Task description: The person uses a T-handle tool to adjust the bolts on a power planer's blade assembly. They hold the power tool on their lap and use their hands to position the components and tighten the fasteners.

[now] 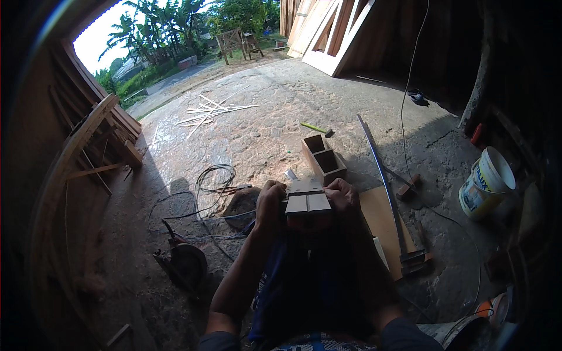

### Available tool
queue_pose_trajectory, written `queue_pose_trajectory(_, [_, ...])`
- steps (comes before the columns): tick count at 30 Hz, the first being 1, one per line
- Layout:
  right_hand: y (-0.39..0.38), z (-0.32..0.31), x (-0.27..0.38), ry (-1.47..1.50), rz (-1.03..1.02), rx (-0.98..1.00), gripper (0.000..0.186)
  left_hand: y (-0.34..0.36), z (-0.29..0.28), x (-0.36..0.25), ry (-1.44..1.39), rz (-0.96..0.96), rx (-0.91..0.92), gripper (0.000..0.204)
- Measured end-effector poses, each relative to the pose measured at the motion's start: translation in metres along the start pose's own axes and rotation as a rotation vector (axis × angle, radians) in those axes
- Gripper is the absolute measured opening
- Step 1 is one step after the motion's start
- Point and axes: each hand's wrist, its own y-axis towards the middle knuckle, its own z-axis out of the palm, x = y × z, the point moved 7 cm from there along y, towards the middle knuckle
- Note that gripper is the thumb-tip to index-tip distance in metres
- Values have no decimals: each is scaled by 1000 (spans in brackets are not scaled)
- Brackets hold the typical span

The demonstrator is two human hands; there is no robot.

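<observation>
In front of my lap is a small pale wooden box-like piece (308, 203), with a dark slot across its top and a thin seam below that. My left hand (271, 202) is closed on its left edge, and my right hand (343, 197) grips the right one. What lies under the piece is too dark to make out. Just beyond it, on the floor, stands an open wooden box (324, 159) with two compartments. A small white tube-like item (290, 174) lies near my left fingers.
A circular saw (186, 266) and coiled cables (216, 175) lie to the left. On the right are a long metal straightedge (380, 167), a brown board (380, 216) and a white bucket (485, 182). Farther off are a green-handled hammer (318, 128) and thin wood strips (213, 111).
</observation>
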Motion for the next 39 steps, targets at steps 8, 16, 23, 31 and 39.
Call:
queue_pose_trajectory(8, [-1, 3, 1, 48, -48, -15, 12, 0, -3, 1, -22, -18, -29, 21])
queue_pose_trajectory(16, [-4, 3, 9, 19, -24, -26, 11, 5, -3, 12, -195, -112, -31, 13])
queue_pose_trajectory(23, [-2, 9, 5, 99, -13, 18, 7, 30, -25, 49, -52, 17, 62, 8])
queue_pose_trajectory(31, [-1, 11, 6, 109, -20, 22, 9, 36, -30, 52, 5, 98, 94, 5])
queue_pose_trajectory(39, [2, 3, -1, 75, -24, -10, 9, 14, -8, 13, 73, 197, -15, 12])
